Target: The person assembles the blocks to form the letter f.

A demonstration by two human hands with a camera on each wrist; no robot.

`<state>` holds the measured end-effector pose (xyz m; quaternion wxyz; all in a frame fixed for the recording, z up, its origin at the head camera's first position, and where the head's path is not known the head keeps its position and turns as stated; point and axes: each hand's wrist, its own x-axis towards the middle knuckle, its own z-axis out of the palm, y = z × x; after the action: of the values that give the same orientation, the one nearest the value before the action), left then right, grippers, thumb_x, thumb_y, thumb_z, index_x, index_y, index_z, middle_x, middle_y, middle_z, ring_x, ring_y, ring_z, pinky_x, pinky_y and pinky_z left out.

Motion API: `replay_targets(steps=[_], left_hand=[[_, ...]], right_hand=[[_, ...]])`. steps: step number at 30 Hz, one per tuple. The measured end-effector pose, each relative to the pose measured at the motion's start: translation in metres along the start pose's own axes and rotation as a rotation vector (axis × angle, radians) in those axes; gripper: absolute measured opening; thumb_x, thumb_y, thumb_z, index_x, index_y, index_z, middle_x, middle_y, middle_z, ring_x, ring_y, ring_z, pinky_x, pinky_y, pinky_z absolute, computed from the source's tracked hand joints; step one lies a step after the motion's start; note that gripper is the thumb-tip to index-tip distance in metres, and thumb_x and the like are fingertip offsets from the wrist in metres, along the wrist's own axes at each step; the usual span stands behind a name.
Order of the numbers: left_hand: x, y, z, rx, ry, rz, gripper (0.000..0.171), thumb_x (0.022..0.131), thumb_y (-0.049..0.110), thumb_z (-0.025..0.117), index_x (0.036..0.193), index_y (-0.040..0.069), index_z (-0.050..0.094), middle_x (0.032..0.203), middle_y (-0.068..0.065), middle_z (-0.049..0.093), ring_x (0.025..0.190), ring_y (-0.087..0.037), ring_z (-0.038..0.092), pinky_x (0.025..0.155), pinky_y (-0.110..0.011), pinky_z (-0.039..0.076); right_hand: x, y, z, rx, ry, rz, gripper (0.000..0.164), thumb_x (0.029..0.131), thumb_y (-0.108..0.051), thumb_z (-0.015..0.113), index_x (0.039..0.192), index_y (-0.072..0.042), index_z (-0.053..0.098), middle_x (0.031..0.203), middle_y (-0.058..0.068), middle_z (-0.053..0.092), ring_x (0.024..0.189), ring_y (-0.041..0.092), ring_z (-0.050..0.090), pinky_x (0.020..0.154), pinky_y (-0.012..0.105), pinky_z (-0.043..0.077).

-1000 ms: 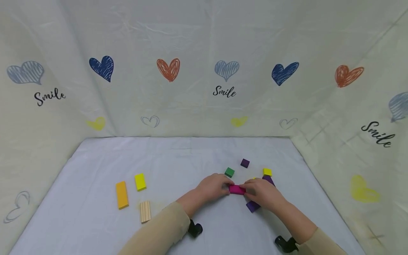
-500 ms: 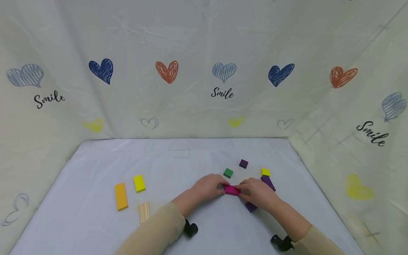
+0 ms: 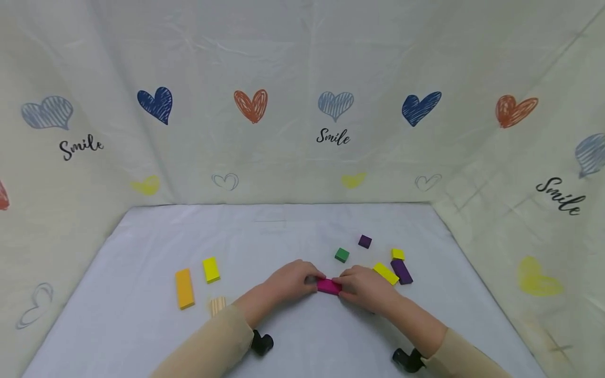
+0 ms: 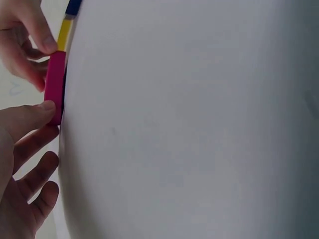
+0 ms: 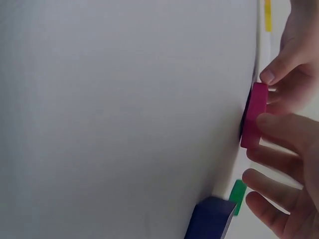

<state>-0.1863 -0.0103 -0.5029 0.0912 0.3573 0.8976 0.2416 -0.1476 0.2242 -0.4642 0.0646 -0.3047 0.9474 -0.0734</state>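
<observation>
Both hands pinch a pink rectangular block (image 3: 329, 286) by its two ends, low over the white tabletop. My left hand (image 3: 290, 282) holds its left end; in the left wrist view the thumb (image 4: 47, 106) presses on the block while the other fingers curl loosely below. My right hand (image 3: 367, 287) holds the right end, its thumb on the near face. Just behind that hand lie a yellow block (image 3: 386, 273) and a purple block (image 3: 402, 272). A dark blue-purple block (image 5: 210, 219), close to the right hand in its wrist view, is nearly hidden in the head view.
Toward the back sit a green cube (image 3: 342, 255), a dark purple cube (image 3: 365, 241) and a small yellow block (image 3: 397, 254). On the left lie an orange block (image 3: 185, 289), a yellow block (image 3: 211, 270) and a plain wooden block (image 3: 217, 305), partly behind the left sleeve. Cloth walls surround the table.
Both hands have shifted left with the pink block between them. More of the yellow block behind the right hand shows; the purple block in front of that hand is now almost covered.
</observation>
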Motion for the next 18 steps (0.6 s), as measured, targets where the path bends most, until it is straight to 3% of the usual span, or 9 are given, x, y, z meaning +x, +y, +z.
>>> replay_targets(steps=[7,18], left_hand=[[-0.019,-0.013,-0.006,0.022,0.001,0.001,0.032,0.093,0.022,0.071,0.124,0.026,0.071,0.115,0.015,0.067,0.110,-0.008,0.059,0.095,-0.027,0.048],[-0.040,-0.024,-0.015,0.040,-0.006,-0.014,0.033,0.093,0.022,0.071,0.126,0.025,0.070,0.117,0.012,0.067,0.109,-0.011,0.059,0.093,-0.029,0.049]], right_hand=[[0.014,-0.018,0.000,-0.036,-0.018,-0.065,0.041,0.085,-0.031,0.078,0.122,-0.016,0.072,0.102,-0.004,0.070,0.095,0.014,0.061,0.083,0.029,0.055],[0.029,-0.036,0.005,-0.016,-0.066,-0.075,0.045,0.085,-0.032,0.079,0.126,-0.016,0.070,0.101,-0.002,0.067,0.093,0.012,0.061,0.082,0.025,0.055]])
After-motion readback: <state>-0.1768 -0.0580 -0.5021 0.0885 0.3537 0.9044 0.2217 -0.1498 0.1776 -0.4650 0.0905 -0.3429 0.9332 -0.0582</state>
